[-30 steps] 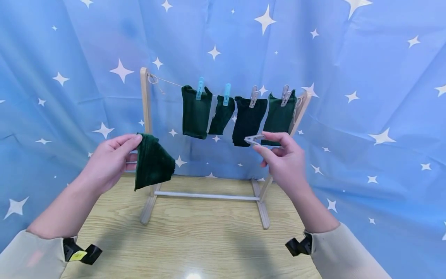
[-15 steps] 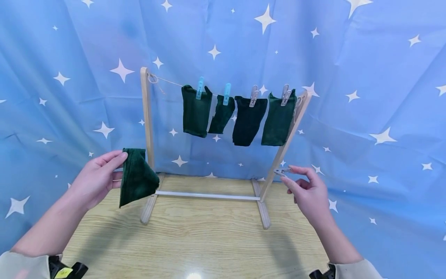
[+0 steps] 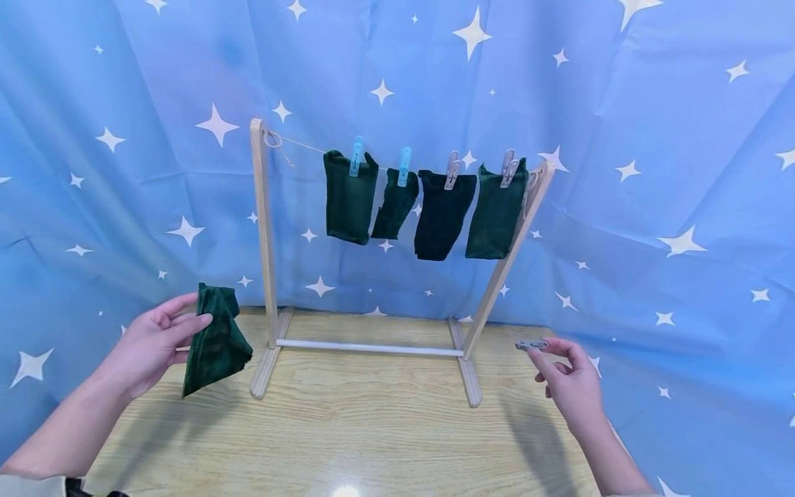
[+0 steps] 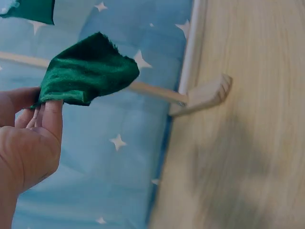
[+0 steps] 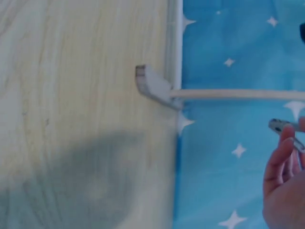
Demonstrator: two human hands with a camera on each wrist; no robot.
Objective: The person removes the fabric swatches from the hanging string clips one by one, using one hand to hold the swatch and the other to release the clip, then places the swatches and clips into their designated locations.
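A wooden rack (image 3: 265,235) stands on the desk (image 3: 373,421), four cloths (image 3: 351,207) pegged up. Left of it, the left hand (image 3: 148,346) pinches a green cloth (image 3: 219,345), which hides some fingers; right of it, the right hand (image 3: 573,386) pinches a grey clothespin (image 3: 530,345), partly cropped in the right wrist view.

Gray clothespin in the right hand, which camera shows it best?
The head view: the gray clothespin shows nearly whole, pinched in the right hand. The right wrist view catches only part of it, at the picture's edge and partly behind the hand; the left wrist view doesn't show it.
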